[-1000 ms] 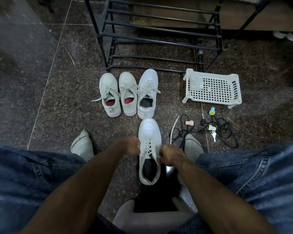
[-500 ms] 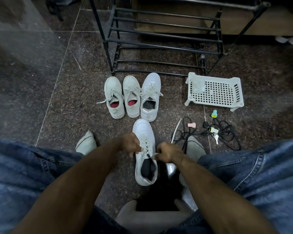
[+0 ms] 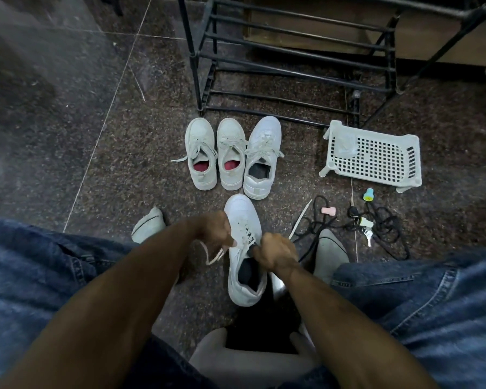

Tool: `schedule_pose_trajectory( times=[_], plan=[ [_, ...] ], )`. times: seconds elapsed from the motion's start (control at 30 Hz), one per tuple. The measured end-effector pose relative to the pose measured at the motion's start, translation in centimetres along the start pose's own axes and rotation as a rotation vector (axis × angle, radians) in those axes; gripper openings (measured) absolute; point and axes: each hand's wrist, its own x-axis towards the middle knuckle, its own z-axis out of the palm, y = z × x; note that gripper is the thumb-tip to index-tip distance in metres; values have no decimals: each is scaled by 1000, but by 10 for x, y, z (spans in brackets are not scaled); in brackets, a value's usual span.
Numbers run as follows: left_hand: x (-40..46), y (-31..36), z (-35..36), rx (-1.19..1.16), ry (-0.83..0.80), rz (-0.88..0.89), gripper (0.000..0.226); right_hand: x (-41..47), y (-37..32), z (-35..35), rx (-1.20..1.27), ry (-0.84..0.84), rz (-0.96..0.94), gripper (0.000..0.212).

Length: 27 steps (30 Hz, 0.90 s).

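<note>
Before the black metal shoe rack (image 3: 292, 60), the white leather sneaker (image 3: 240, 211) is lying on the dark stone floor (image 3: 118, 169) between the knees, and the left hand (image 3: 218, 230) and the right hand (image 3: 275, 252) are each pinching its thin white lace (image 3: 214, 256) with curled fingers.

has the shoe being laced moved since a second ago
Yes: the laced shoe has turned its toe left, judged against the rightmost shoe of the row.
</note>
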Motion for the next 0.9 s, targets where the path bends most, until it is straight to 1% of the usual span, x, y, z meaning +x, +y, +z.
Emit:
schedule_pose_trajectory(
  times=[0.07,0.13,0.23,0.3,0.33,0.4,0.43,0.47,0.53,0.6,0.63,0.67,0.7,0.77,0.8,0.83,0.87,0.9],
  plan=[
    [-6,0,-15,-27,-28,-34,19,2,2,-4,14,-22,4,48],
    [-7,0,-23,-56,-10,-72,17,2,3,-4,10,-91,-26,48],
    [-5,-1,-20,-43,44,-103,19,4,9,3,1,-148,-70,34],
    [-8,-1,-14,-41,52,-175,22,5,14,2,-1,-157,-86,24],
    [-9,-3,-11,-27,65,-204,25,5,16,-2,-13,-144,-105,23],
    [-16,-5,-7,126,1,-249,27,6,24,-12,-58,-116,-130,22],
    [-20,-8,-6,133,-33,-322,24,8,28,-16,-77,-108,-134,21],
    [-20,-12,-6,130,-21,-385,20,10,32,-18,-89,-111,-132,21],
    [-18,-18,-7,130,2,-429,29,13,36,-19,-104,-138,-102,23],
    [-11,-22,-3,52,38,-447,29,13,35,-19,-124,-167,-73,25],
    [-13,-19,-3,-37,45,-475,28,14,34,-20,-143,-180,-61,25],
    [-18,-15,-4,-72,15,-465,28,16,34,-20,-171,-199,-51,24],
    [-21,-11,-6,-88,-36,-439,31,18,33,-24,-181,-251,-41,21],
    [-26,-9,-12,-191,-123,-332,31,25,31,-37,-111,-440,-34,16],
    [-23,-12,-17,-367,-95,-274,25,27,29,-48,-51,-521,-25,15],
    [-22,-11,-21,-536,5,-219,18,28,25,-61,14,-553,-35,13],
    [-21,-10,-24,-667,93,-165,17,28,20,-76,61,-547,-80,13],
    [-19,-9,-27,-756,135,-108,19,26,13,-93,90,-531,-142,12]
  ],
)
